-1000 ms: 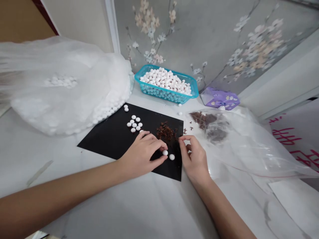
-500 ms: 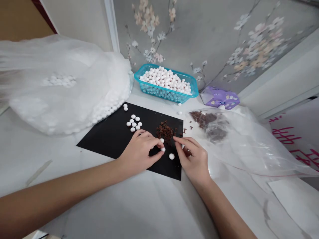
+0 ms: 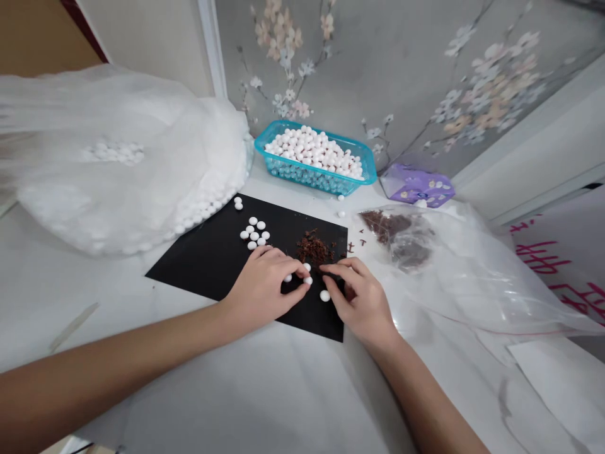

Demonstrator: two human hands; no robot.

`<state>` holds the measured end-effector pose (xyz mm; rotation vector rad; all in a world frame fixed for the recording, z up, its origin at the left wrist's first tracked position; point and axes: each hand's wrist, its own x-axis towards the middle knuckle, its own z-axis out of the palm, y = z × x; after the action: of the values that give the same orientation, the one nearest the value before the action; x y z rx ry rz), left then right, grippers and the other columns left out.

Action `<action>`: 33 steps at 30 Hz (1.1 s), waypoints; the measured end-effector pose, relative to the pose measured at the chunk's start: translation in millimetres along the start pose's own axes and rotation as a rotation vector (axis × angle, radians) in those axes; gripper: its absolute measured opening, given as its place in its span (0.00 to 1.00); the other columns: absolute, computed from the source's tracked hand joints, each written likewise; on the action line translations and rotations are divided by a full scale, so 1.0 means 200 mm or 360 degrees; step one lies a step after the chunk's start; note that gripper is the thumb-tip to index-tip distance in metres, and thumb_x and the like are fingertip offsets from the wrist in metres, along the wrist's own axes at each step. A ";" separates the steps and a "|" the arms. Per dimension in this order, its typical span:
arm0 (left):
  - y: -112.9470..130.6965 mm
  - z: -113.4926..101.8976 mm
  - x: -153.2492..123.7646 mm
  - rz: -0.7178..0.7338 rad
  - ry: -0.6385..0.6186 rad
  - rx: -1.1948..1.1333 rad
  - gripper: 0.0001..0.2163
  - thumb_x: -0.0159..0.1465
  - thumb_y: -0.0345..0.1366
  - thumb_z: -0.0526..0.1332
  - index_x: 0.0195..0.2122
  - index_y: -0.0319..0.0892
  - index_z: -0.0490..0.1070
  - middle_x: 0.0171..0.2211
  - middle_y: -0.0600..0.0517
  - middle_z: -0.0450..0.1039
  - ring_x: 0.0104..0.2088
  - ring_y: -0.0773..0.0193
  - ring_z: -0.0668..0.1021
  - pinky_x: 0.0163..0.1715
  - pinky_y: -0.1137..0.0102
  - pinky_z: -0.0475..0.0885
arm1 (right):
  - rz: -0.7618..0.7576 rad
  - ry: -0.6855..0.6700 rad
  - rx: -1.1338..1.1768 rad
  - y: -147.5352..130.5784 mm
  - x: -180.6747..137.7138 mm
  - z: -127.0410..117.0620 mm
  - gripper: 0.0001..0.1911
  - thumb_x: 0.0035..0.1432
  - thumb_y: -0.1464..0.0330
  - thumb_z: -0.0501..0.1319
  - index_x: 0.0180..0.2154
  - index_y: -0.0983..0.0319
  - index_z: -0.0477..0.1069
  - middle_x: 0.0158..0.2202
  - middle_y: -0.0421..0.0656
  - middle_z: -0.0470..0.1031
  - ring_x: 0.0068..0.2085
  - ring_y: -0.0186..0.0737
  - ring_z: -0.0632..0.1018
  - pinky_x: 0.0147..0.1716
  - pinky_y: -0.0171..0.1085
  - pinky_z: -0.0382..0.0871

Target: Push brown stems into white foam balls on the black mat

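Note:
On a black sheet (image 3: pixel 208 261) lie a small pile of dark brown bits (image 3: pixel 312 248) and a cluster of white beads (image 3: pixel 255 233). My left hand (image 3: pixel 265 287) rests on the sheet and pinches a white bead (image 3: pixel 307 280) between thumb and forefinger; another bead shows under its fingers. My right hand (image 3: pixel 362 296) is beside it, fingertips pinched together next to the brown pile; whether a brown bit is between them I cannot tell. A loose white bead (image 3: pixel 324 295) lies between the two hands.
A teal basket (image 3: pixel 366 164) full of white beads stands at the back. A big white bag (image 3: pixel 113 164) with beads lies at the left, a clear bag (image 3: pixel 454 271) holding brown bits at the right. A purple box (image 3: pixel 416 186) sits behind.
My left hand lifted one bead off the sheet into a pinch. My right hand moved left toward the brown pile and closed its fingertips.

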<state>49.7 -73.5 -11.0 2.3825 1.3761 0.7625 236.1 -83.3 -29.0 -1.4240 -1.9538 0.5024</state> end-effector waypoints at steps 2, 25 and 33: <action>0.00 0.00 0.00 -0.0001 0.0001 0.0002 0.03 0.57 0.36 0.59 0.31 0.45 0.72 0.29 0.56 0.76 0.34 0.63 0.74 0.46 0.63 0.61 | -0.0009 -0.0010 0.0006 0.00 0.00 0.00 0.08 0.57 0.69 0.55 0.35 0.59 0.73 0.34 0.41 0.70 0.21 0.29 0.67 0.21 0.32 0.63; 0.00 0.00 0.00 -0.0018 -0.0078 -0.0179 0.06 0.57 0.36 0.61 0.36 0.46 0.69 0.29 0.60 0.78 0.36 0.65 0.76 0.51 0.62 0.57 | -0.0028 -0.0012 0.0339 -0.04 -0.01 0.03 0.05 0.59 0.70 0.56 0.33 0.60 0.70 0.33 0.40 0.67 0.23 0.27 0.65 0.22 0.31 0.63; 0.00 0.00 0.00 -0.0059 -0.0118 -0.0211 0.07 0.57 0.35 0.61 0.36 0.46 0.66 0.30 0.61 0.78 0.38 0.65 0.77 0.52 0.62 0.55 | -0.0095 0.0060 0.0054 -0.06 -0.03 0.03 0.06 0.59 0.70 0.54 0.33 0.60 0.70 0.34 0.41 0.69 0.25 0.29 0.69 0.24 0.31 0.64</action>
<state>50.2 -74.4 -11.4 2.2542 1.2952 0.7247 224.8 -92.2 -27.7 -1.3403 -1.9430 0.4761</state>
